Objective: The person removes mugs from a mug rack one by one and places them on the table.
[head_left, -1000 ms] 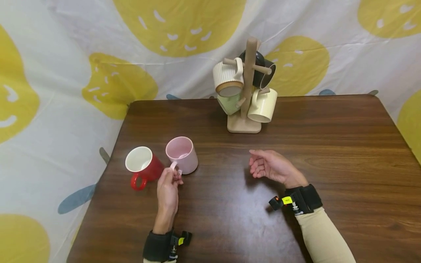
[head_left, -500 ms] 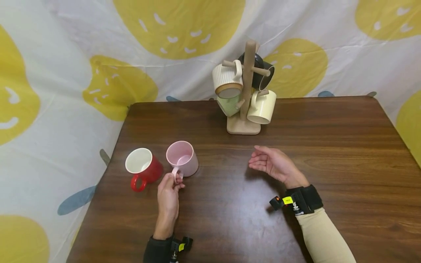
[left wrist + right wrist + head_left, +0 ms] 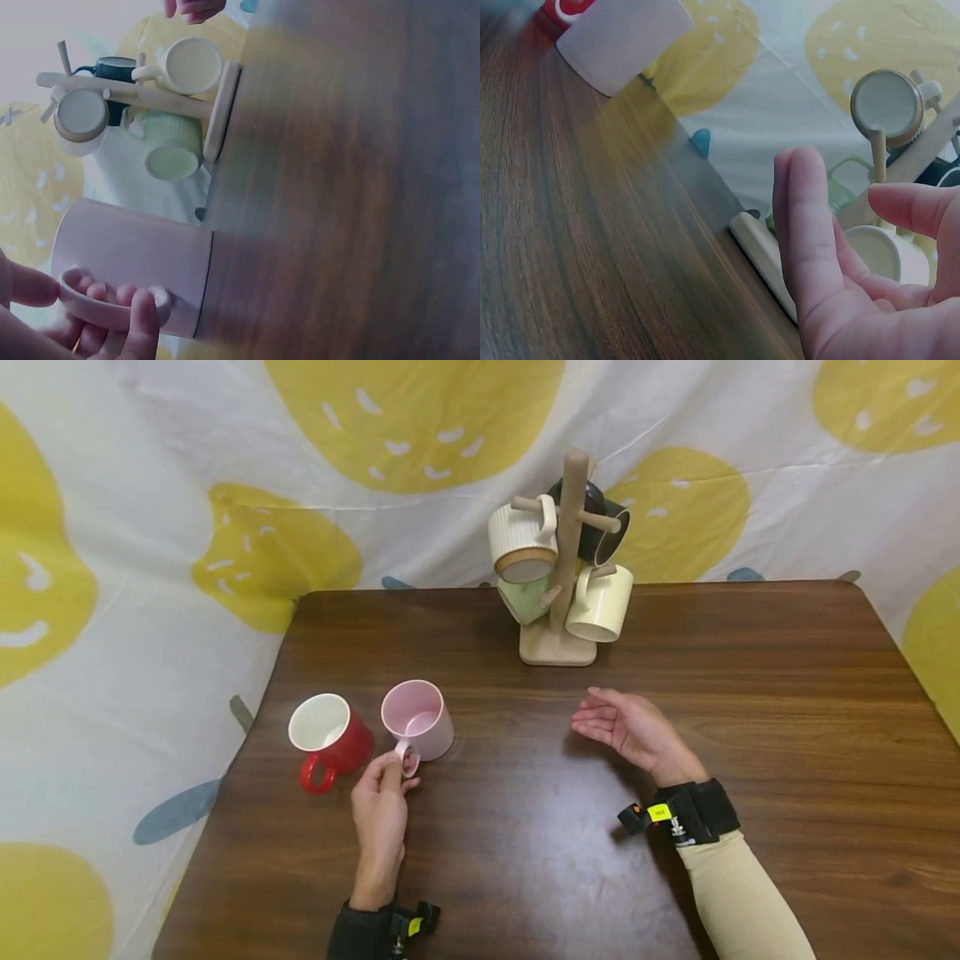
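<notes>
A pink mug (image 3: 427,735) stands upright on the table, its handle turned toward me. My left hand (image 3: 381,810) holds that handle; in the left wrist view its thumb (image 3: 34,287) touches the handle (image 3: 101,311) and several fingers pass behind and through the loop. Just left of it is a red mug (image 3: 348,747) with a white inside, upright and untouched. My right hand (image 3: 637,731) hovers over the table at the right, fingers extended, holding nothing. The right wrist view shows those fingers (image 3: 810,217) straight and the thumb apart from them.
A wooden mug rack (image 3: 557,650) stands at the table's back edge. On its pegs hang a white ribbed mug (image 3: 517,531), a green mug (image 3: 522,602), a cream mug (image 3: 602,603) and dark mugs (image 3: 600,539). A patterned cloth (image 3: 420,543) hangs behind the brown table (image 3: 750,693).
The left hand has drawn back slightly, and the pink mug sits a little nearer to me. The right hand's fingers have straightened from a looser curl.
</notes>
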